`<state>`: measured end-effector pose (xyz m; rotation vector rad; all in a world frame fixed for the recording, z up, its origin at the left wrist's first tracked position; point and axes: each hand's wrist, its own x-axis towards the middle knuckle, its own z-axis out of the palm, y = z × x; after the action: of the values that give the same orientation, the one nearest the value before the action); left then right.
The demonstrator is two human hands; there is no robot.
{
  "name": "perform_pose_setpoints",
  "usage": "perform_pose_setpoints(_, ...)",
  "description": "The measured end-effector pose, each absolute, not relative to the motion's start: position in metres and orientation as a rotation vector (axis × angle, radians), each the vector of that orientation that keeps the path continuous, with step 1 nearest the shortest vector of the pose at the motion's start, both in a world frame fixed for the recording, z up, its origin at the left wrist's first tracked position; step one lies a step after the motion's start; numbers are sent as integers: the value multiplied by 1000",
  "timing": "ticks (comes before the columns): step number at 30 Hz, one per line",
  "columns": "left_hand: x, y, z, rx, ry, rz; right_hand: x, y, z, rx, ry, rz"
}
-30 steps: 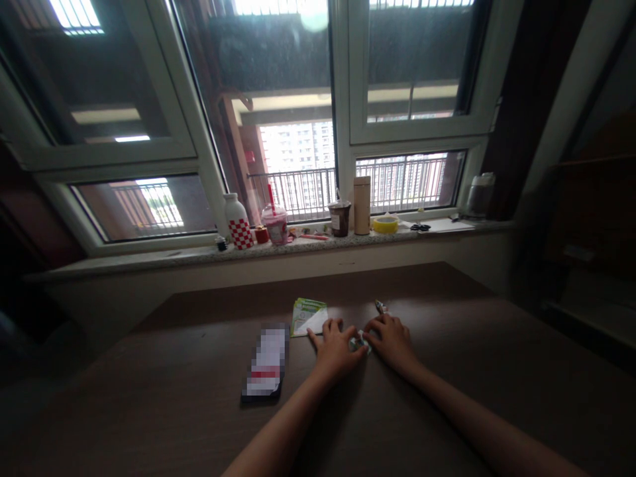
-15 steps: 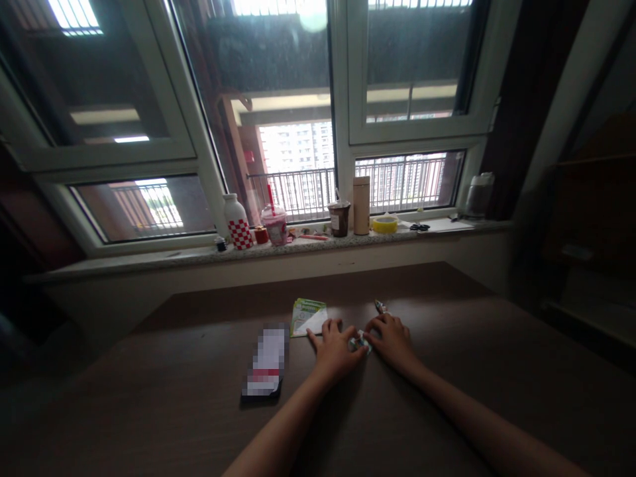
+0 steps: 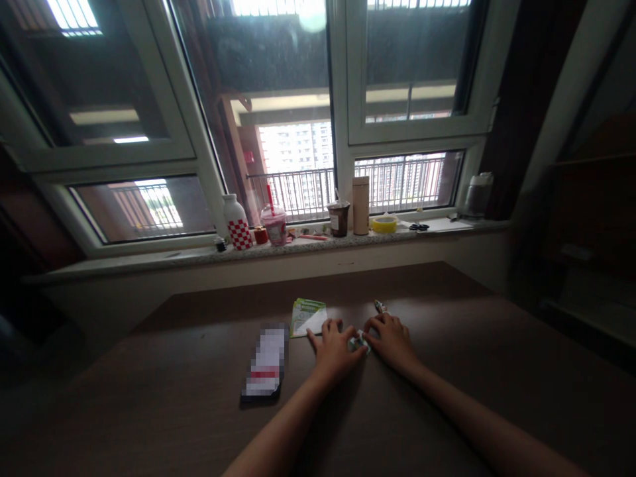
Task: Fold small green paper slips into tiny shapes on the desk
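Nothing looks clearly moved since the earlier frame: right of the phone (image 3: 265, 364), left hand (image 3: 336, 348) and right hand (image 3: 391, 338), about equally near, seem to pinch the small paper piece (image 3: 358, 340) lying between them, its long axis obscured by fingers.

The tabletop (image 3: 173, 371) looks like smooth dark wood with a soft, satiny sheen. The flat green-and-white packet (image 3: 307, 315) appears thin, paper or plastic film. The small patterned piece (image 3: 358, 341) looks thin too, its material too small to tell. The sill (image 3: 149, 260) resembles speckled stone; the window pane (image 3: 273, 63) is hazy glass. The lidded pink cup (image 3: 275, 226) seems clear plastic, the brown cylinder (image 3: 360, 209) matt.
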<state>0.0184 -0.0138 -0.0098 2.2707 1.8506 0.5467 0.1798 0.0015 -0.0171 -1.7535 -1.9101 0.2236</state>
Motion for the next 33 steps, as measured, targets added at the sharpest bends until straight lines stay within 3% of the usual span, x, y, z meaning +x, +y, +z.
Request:
perform_pose_setpoints(17,19,-21,-1,2352,1791,682,180,6,-17,-1800,-1898,312)
perform_pose_setpoints(33,15,-19,4,2496,1767,585,191,11,-19,-1788,-1938,372)
